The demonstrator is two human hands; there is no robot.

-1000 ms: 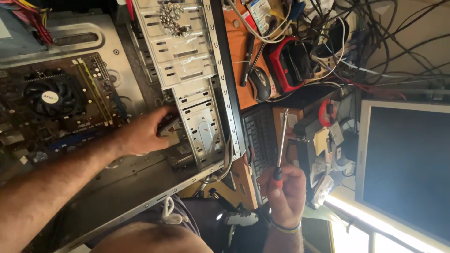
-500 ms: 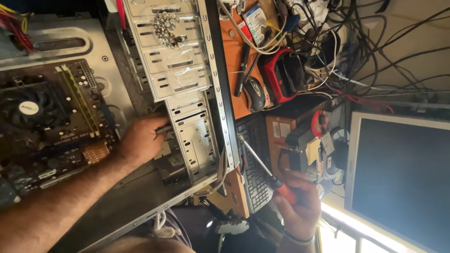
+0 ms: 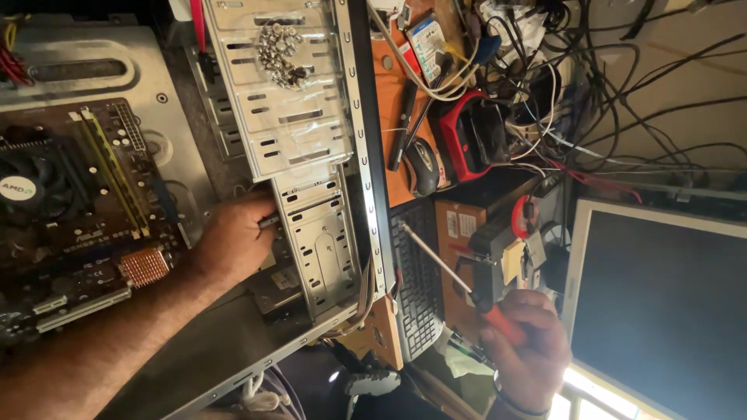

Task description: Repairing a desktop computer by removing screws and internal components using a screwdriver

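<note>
Left hand (image 3: 233, 237) reaching inside the open computer case (image 3: 140, 85), fingers curled and pressing against the side of the metal drive cage (image 3: 323, 249); too hidden to tell if pinching anything. Right hand (image 3: 529, 350) closed tight around the red handle of a screwdriver (image 3: 455, 276), its thin metal shaft pointing up and left, tip hanging over the dark keyboard (image 3: 416, 288) just beside the case edge. Hands staying well apart. Sitting left of the left hand, a brown motherboard (image 3: 85, 210) with a round fan. Resting on top of the cage, a little pile of shiny screws (image 3: 282, 53). Lying above the keyboard, a black mouse (image 3: 424, 167). Standing at the right, a big dark monitor (image 3: 661, 303), with tangled cables (image 3: 622, 101) above it.
</note>
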